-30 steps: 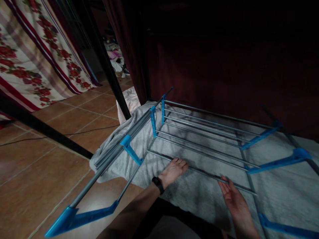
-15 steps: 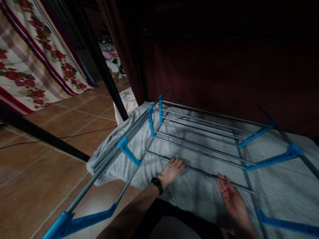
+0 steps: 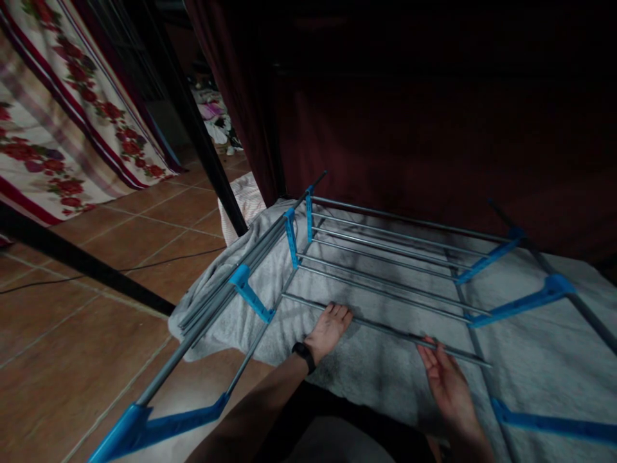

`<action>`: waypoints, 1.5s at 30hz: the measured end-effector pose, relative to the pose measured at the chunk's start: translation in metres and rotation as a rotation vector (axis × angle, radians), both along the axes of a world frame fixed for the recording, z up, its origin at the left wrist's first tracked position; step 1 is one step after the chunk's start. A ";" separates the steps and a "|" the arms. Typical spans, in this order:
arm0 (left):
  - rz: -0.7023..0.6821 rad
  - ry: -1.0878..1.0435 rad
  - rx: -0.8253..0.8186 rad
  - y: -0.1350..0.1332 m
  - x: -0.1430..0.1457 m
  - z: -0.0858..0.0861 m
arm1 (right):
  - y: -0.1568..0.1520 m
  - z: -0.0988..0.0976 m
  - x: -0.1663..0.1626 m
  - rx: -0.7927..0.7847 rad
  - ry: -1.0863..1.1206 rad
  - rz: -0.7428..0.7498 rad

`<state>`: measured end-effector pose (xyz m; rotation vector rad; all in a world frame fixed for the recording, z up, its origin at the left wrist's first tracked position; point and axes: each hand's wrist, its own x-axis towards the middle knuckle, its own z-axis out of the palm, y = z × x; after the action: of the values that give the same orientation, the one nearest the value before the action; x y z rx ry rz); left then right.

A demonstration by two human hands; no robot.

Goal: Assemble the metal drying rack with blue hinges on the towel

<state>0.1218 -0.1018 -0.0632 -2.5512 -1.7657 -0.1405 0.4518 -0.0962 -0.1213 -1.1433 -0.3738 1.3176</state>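
Observation:
A thin grey metal tube (image 3: 385, 330) lies across the near side of a partly assembled rack of metal tubes and blue plastic brackets (image 3: 250, 294). My left hand (image 3: 331, 329), with a black band at the wrist, has its fingers curled over the tube left of its middle. Palm up, my right hand (image 3: 447, 384) pinches the tube closer to its right end. The tube's left end touches or nearly touches the left side frame; its right end reaches just past a right side rod (image 3: 478, 344). Behind it, several crossbars (image 3: 385, 278) run between the blue brackets.
The rack rests on a grey blanket (image 3: 385, 392). Several loose tubes (image 3: 216, 305) lie bundled along its left side. Black metal poles (image 3: 207, 148) stand to the left, above a tiled floor (image 3: 96, 328) with a dark cable. A dark red curtain (image 3: 409, 148) hangs behind.
The view has shifted slightly. The tube's right end sits a little higher in view, and both hands keep their places on it.

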 end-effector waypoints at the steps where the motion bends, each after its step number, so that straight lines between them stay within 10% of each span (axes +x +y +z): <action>1: 0.000 0.000 0.000 0.000 0.000 0.000 | 0.000 0.001 -0.001 0.002 -0.013 -0.002; 45: -0.055 -0.058 0.000 -0.002 -0.001 0.001 | 0.007 -0.004 0.038 -0.097 0.076 -0.108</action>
<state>0.1208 -0.1036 -0.0625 -2.6224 -1.7148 -0.2188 0.4896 -0.0892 -0.1250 -1.1747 -0.1918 1.2913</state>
